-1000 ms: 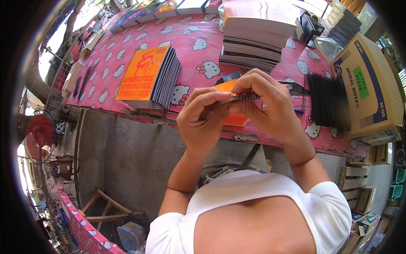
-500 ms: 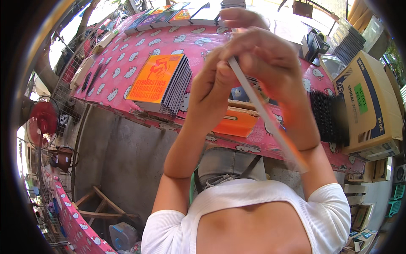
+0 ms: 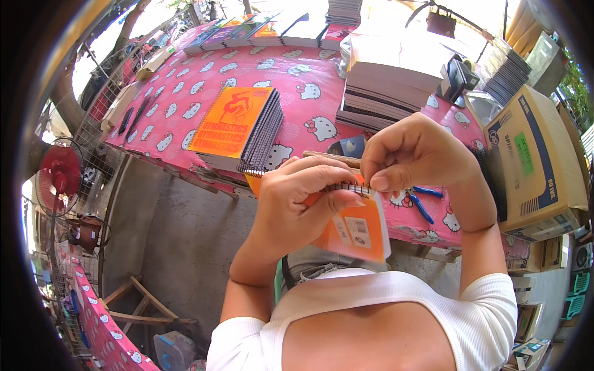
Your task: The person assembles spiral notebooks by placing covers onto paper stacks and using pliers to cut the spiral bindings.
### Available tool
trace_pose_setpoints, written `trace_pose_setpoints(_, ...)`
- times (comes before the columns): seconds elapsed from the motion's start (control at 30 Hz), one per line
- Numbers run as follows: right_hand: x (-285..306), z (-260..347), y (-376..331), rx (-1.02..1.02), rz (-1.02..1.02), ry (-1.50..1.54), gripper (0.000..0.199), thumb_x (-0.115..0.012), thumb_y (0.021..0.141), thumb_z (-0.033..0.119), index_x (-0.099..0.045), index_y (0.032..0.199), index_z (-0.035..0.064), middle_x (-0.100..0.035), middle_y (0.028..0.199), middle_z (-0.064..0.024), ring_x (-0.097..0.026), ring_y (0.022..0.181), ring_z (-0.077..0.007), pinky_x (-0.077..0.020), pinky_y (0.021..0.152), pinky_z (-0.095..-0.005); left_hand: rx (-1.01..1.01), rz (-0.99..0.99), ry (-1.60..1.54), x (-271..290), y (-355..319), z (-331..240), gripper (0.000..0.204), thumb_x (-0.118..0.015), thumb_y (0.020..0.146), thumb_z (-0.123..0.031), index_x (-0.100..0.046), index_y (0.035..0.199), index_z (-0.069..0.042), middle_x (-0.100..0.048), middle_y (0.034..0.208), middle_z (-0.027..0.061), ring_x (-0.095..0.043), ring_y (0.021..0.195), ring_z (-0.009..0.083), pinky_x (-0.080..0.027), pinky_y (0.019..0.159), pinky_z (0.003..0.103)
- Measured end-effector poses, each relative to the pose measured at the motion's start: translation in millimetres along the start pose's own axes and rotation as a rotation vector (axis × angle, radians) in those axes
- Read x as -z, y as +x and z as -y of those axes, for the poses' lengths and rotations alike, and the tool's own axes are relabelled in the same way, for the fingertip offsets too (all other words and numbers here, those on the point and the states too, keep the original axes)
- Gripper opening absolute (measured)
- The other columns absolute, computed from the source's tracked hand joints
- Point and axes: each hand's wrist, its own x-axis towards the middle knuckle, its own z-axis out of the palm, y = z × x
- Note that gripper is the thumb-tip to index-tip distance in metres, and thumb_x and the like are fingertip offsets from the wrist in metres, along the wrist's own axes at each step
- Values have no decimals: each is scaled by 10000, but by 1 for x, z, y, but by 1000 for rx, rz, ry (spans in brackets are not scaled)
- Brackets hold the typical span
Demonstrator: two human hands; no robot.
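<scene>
An orange-covered notebook hangs in front of me at the near table edge, its back cover with a white label facing me. My left hand is closed round its upper part, thumb pressed near the bound edge. A black spiral coil runs through the holes along that edge. My right hand is closed in a pinch at the coil's right end, thumb against forefinger; the coil's tip is hidden there. A blue-handled hand tool lies on the table just beyond the notebook, its head hidden.
Left of my hands stands a stack of orange spiral notebooks on the pink patterned tablecloth. Behind my right hand rises a tall paper stack. A cardboard box stands at the right. More notebooks line the far edge.
Both hands have come down and nearer from above the table. The notebook, seen edge-on before, now shows its back cover. The paper stack and blue-handled tool have come into view.
</scene>
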Motion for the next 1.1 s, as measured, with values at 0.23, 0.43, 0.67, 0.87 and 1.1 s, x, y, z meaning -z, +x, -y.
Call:
trace_pose_setpoints(0.23, 14, -31, 19, -108, 164, 26, 106, -692, 834, 24, -628, 853, -58, -611, 753, -15, -547, 691, -51, -461, 632, -199, -171, -28, 567, 3, -3, -5, 221, -757, 712, -160, -693, 867, -14, -690, 845, 100, -658, 750, 256, -473, 665, 326)
trace_pose_setpoints(0.43, -1, -30, 19, 93, 177, -47, 109, -686, 846, 20, -625, 886, -61, -607, 847, -41, -543, 749, -65, -460, 652, -202, -6, 39, 235, 18, -12, -1, 231, -779, 724, -143, -684, 851, 26, -683, 816, 109, -642, 689, 188, -484, 626, 279)
trace_pose_setpoints(0.67, -5, -31, 22, 59, 278, 20, 137, -704, 840, 50, -625, 846, -61, -594, 783, -34, -515, 683, -58, -419, 577, -204, 58, 209, 61, 23, -15, 5, 255, -781, 748, -149, -675, 851, 59, -678, 806, 123, -644, 689, 146, -506, 614, 257)
trace_pose_setpoints(0.87, -10, -46, 33, -32, 153, -438, 122, -685, 798, 81, -602, 756, 3, -557, 684, 19, -471, 565, -51, -376, 481, -221, -111, 59, 653, 1, -22, 12, 220, -744, 737, -174, -680, 862, -4, -647, 748, 98, -581, 615, 278, -476, 595, 360)
trace_pose_setpoints(1.1, -25, -38, 50, 736, -16, -919, 238, -672, 767, 60, -592, 991, 65, -591, 1118, -153, -587, 1013, -342, -449, 920, -389, 315, 61, 249, 51, -31, 25, 173, -707, 817, -158, -686, 910, -13, -677, 818, 76, -637, 683, 195, -490, 664, 289)
